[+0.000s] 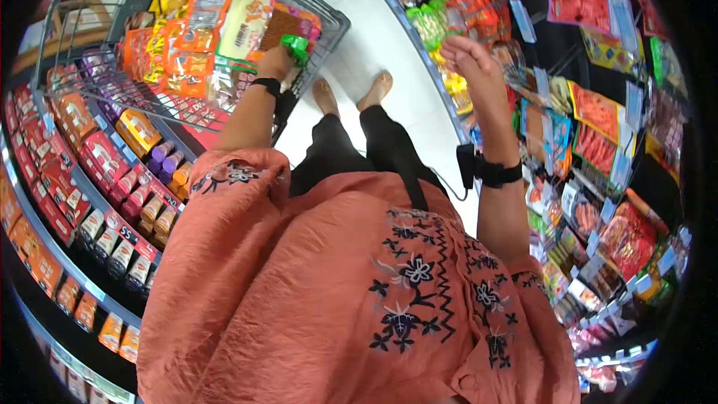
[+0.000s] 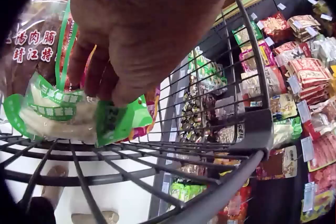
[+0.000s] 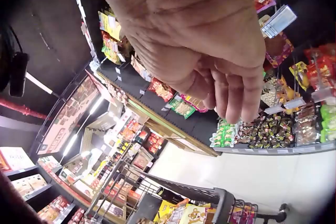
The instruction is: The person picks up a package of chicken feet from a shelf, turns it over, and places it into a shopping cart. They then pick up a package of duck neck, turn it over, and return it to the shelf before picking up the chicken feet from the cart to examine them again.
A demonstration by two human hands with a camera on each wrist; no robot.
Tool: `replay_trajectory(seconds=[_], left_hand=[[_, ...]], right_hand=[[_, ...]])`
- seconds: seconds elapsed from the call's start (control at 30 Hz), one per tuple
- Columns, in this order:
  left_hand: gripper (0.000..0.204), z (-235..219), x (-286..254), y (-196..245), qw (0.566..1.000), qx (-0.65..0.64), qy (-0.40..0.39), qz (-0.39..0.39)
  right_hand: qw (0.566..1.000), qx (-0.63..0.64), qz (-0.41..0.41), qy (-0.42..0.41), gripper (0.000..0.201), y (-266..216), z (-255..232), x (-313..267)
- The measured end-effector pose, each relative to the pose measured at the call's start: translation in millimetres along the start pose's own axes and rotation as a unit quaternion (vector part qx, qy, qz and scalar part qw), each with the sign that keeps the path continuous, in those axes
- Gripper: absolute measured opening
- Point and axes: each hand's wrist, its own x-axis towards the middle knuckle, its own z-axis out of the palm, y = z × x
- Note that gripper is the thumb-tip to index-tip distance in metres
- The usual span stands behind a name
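My left hand point(image 1: 275, 66) is over the shopping cart point(image 1: 338, 28), its fingertips pinching the green top of a clear snack packet point(image 2: 58, 111) with pale sticks inside. In the left wrist view the packet lies against the cart's wire wall, beside a larger bag with red and white lettering point(image 2: 32, 45). Colourful snack bags point(image 1: 198, 37), orange, yellow and cream, are heaped in the cart. My right hand point(image 1: 476, 67) hangs in the air by the right-hand shelves, fingers loosely bent, with nothing in them.
Shelves of red and orange snack packs point(image 1: 594, 108) with price tags run along the right. To the left stands a shelf of bottles and boxes point(image 1: 112, 239). A pale tiled floor point(image 1: 359, 37) lies between, where the person's feet point(image 1: 375, 90) stand close to the cart.
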Motion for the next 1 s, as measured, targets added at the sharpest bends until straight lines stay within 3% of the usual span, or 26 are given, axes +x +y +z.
replay_trajectory(seconds=[0.1,0.17,0.23,0.3,0.37,0.5,0.57,0.6,0.73,0.83,0.9,1.0], left_hand=[[0.032,-6,-10,14,0.999,0.028,-0.027,0.01],[0.032,-1,-7,1,1.0,0.02,0.002,0.022],[0.036,-6,-1,-10,0.997,0.05,-0.041,0.047],[0.037,-14,-15,-18,0.997,-0.03,-0.033,0.063],[0.035,-28,-21,-20,0.994,0.026,-0.049,0.094],[0.03,-62,-70,-12,0.988,-0.148,-0.021,0.036],[0.028,-72,-83,-21,0.962,-0.273,-0.02,0.002],[0.022,-68,-84,-33,0.948,-0.316,0.004,0.03],[0.011,-118,-126,1,0.881,-0.472,0.012,-0.014],[0.01,-137,-149,21,0.816,-0.571,0.085,0.004],[0.014,-143,-152,12,0.814,-0.571,0.101,0.036],[0.015,-154,-161,20,0.774,-0.621,0.119,0.037]], right_hand=[[1.0,0.006,0.0,0.003,0.032,0,-9,-6],[1.0,0.012,-0.003,0.011,0.032,-1,-15,-10],[1.0,0.004,-0.01,0.016,0.033,-7,-22,-16],[1.0,0.001,-0.017,0.011,0.033,3,-30,-10],[1.0,0.004,-0.009,0.022,0.032,6,-35,-8],[1.0,-0.001,0.004,0.02,0.03,14,-43,-3],[1.0,-0.014,0.004,0.021,0.03,8,-42,-3],[1.0,-0.011,0.0,0.019,0.031,7,-40,-4],[1.0,-0.005,-0.013,0.01,0.031,2,-35,0],[1.0,-0.003,-0.005,0.006,0.032,2,-28,1],[1.0,-0.006,-0.008,-0.002,0.033,3,-27,4],[1.0,-0.004,-0.016,-0.016,0.033,7,-26,1]])
